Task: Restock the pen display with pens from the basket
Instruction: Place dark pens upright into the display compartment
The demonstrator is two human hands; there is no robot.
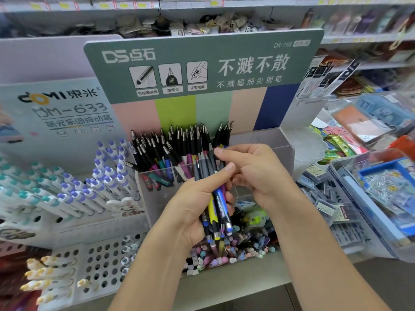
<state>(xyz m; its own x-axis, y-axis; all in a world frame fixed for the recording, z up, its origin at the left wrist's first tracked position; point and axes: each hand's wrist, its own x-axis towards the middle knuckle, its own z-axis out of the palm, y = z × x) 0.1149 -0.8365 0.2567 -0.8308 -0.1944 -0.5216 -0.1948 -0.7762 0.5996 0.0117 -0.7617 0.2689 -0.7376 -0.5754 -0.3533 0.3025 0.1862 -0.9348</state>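
My left hand (197, 205) grips a bundle of pens (214, 198) with grey tips and blue, yellow and purple barrels, tips pointing up and away. My right hand (253, 171) is just right of the bundle, its thumb and forefinger pinching the tip end of one pen. Behind the hands stands a clear acrylic pen display (285, 140) with a green DS backboard (202, 63). Its left compartment holds several black-gripped pens (177, 144) standing upright. The right compartment looks bare. No basket is in view.
White and purple pens (107, 176) fill a DOMI rack on the left, beside a perforated white holder (98, 263). A tray of pastel pens (224, 252) lies below my hands. Boxes of packaged stationery (370, 187) crowd the right. Shelves run behind.
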